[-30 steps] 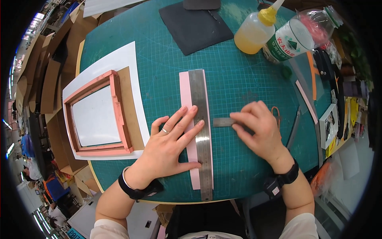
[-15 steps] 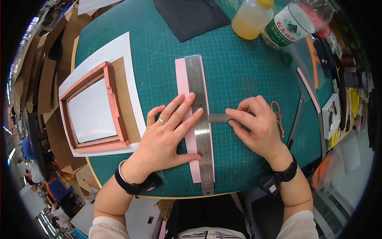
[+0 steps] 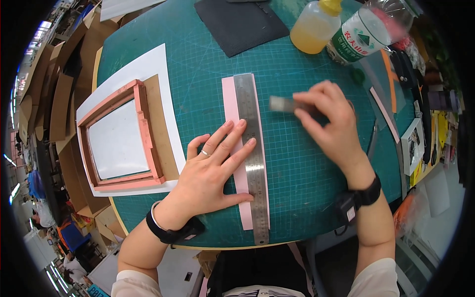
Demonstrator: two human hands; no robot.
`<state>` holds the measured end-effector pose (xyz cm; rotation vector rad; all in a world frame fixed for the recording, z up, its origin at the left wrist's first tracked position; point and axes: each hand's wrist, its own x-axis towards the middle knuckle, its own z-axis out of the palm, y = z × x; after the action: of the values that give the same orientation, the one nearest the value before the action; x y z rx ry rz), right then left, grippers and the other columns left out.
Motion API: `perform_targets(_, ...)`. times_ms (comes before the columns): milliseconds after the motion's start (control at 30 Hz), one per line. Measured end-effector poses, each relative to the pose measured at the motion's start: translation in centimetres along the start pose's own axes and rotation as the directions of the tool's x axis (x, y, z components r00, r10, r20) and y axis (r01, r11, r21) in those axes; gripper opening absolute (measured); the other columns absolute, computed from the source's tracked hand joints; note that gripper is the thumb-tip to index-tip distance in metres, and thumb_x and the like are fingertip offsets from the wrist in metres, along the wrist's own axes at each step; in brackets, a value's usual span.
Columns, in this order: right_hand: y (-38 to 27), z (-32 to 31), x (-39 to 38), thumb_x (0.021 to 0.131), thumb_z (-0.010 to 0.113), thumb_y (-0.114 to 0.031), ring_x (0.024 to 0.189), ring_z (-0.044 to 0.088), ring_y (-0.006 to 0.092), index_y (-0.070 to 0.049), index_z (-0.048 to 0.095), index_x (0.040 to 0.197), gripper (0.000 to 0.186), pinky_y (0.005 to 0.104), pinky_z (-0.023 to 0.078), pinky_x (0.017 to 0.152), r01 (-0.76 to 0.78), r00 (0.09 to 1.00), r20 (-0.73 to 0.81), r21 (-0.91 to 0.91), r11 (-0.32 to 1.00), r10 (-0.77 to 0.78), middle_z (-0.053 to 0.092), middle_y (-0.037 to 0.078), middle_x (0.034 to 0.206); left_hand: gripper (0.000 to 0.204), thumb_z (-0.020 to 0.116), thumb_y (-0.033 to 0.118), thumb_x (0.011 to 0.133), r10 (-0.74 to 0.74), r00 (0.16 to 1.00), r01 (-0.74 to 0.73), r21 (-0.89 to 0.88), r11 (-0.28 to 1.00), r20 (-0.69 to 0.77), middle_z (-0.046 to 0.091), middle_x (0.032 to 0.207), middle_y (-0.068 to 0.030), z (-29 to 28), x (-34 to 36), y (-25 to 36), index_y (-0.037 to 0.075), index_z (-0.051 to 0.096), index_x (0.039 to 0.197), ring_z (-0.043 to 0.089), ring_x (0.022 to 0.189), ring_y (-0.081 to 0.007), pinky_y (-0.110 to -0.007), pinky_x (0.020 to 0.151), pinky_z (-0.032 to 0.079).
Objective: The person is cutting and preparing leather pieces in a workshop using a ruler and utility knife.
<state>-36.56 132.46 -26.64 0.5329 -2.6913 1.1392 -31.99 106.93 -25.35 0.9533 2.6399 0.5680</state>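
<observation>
A long steel ruler (image 3: pixel 255 166) lies lengthwise on a pink strip (image 3: pixel 230 96), whose edges show on both sides of it. My left hand (image 3: pixel 205 171) rests over them with fingers outstretched, fingertips and thumb pressing on the ruler and strip. Off to the right and farther from me, my right hand (image 3: pixel 329 121) pinches a short steel ruler (image 3: pixel 283 104) between thumb and fingers. That short ruler is blurred by motion and points left, apart from the long ruler; its rear end is hidden by the hand.
A reddish frame (image 3: pixel 151 143) sits on brown board and a white sheet (image 3: pixel 161 64) at left, on the green cutting mat (image 3: pixel 198 94). Beyond are a black sheet (image 3: pixel 240 27), a bottle of yellow liquid (image 3: pixel 314 29) and a clear bottle (image 3: pixel 363 34). A thin blade-like tool (image 3: pixel 372 141) lies right.
My right hand has lifted the short ruler away from the long ruler's edge, moving it farther from me and slightly right. My left hand keeps its hold-down on the long ruler.
</observation>
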Motion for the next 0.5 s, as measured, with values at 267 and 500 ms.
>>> perform_targets(267,3.0,1.7,4.4,0.077,0.067,-0.003,0.072,0.058,0.0144,-0.003,0.065,0.095,0.018,0.0244,0.048,0.064,0.109,0.994,0.032,-0.077,0.991,-0.107,0.055,0.005,0.088,0.092,0.073,0.058,0.061,0.02,1.0,-0.021,0.03,0.999,0.012,0.03,0.148,-0.0148,0.1,0.1,0.0,0.013,0.044,0.137,0.029,0.136,-0.0282,-0.04,0.103,0.021)
perform_targets(500,3.2,2.2,4.9,0.075,0.069,-0.008,0.081,0.057,0.0231,-0.005,0.065,0.088,0.014,0.0333,0.048,0.068,0.126,0.992,-0.017,-0.023,0.992,-0.126,0.056,0.007,0.082,0.093,0.073,0.059,0.06,0.007,1.0,-0.008,0.018,1.0,0.02,0.03,0.148,-0.0149,0.2,0.1,-0.2,0.013,0.044,0.137,0.028,0.137,-0.0278,-0.041,0.103,0.02)
